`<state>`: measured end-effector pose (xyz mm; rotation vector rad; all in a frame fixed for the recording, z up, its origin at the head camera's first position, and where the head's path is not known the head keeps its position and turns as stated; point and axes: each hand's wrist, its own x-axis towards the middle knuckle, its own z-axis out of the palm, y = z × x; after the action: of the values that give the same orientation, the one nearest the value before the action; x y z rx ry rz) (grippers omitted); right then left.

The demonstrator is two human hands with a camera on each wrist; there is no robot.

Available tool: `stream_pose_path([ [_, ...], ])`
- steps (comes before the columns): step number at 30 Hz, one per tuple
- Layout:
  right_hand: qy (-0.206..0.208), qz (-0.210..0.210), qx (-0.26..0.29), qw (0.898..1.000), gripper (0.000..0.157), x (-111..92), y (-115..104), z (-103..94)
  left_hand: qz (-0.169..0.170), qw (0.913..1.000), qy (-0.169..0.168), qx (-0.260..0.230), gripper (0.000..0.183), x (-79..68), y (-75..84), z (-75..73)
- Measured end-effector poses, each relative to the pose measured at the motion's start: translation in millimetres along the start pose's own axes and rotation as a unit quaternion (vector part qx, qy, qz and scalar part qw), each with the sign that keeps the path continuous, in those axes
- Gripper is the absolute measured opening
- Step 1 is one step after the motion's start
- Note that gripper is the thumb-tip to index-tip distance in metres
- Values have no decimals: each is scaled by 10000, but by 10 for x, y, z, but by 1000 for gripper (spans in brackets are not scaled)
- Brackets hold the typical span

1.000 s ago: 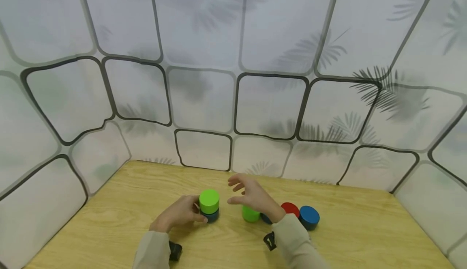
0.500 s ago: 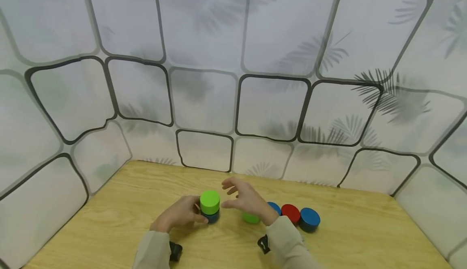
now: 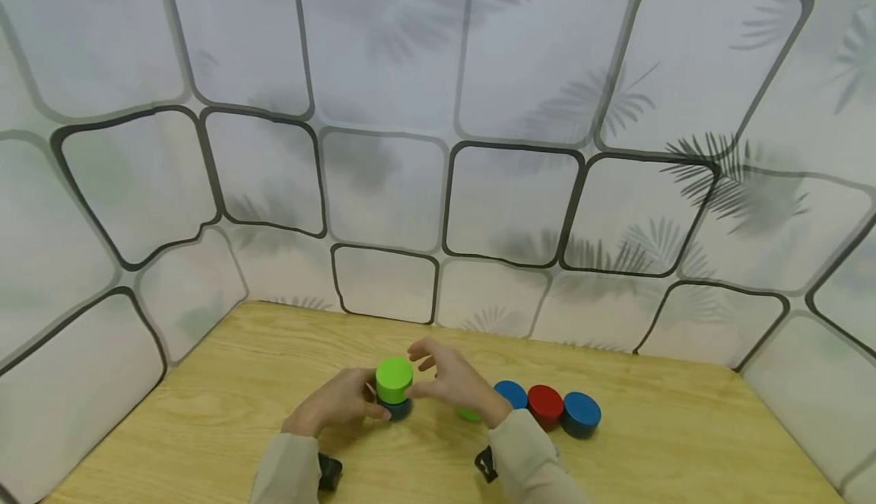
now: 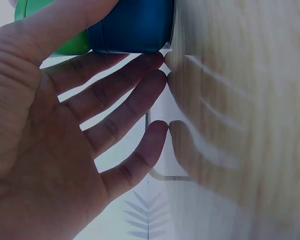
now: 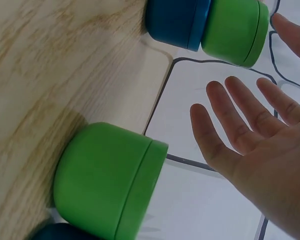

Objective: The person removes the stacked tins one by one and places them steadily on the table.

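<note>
A green lidded canister [image 3: 394, 380] is stacked on a blue canister [image 3: 395, 410] on the table. My left hand [image 3: 340, 401] holds the lower blue one, its thumb across the near side. The left wrist view shows the other fingers behind the stack [image 4: 135, 25], some fingertips at the tabletop. Just right of the stack, my right hand [image 3: 452, 378] hovers with spread, slightly bent fingers and holds nothing. In the right wrist view a gap shows between its fingers and the upper green canister. My right hand partly hides a second green canister [image 3: 470, 414].
Right of the second green canister, a blue canister [image 3: 511, 394], a red canister [image 3: 545, 407] and another blue canister [image 3: 581, 415] stand in a row. The wooden table [image 3: 657, 443] ends at a patterned fabric wall [image 3: 493, 291] behind and at both sides.
My right hand has moved left to beside the upper green canister, uncovering more of the blue and red canisters. My left hand and the stack have stayed in place.
</note>
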<state>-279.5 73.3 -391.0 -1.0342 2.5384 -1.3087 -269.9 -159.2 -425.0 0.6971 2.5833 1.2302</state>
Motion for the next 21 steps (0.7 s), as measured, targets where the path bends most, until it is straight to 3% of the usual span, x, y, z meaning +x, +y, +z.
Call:
stream_pose_path([
  [21, 33, 238, -141, 9996, 60, 94, 19, 180, 101, 9999, 1, 54, 46, -10, 0, 2],
])
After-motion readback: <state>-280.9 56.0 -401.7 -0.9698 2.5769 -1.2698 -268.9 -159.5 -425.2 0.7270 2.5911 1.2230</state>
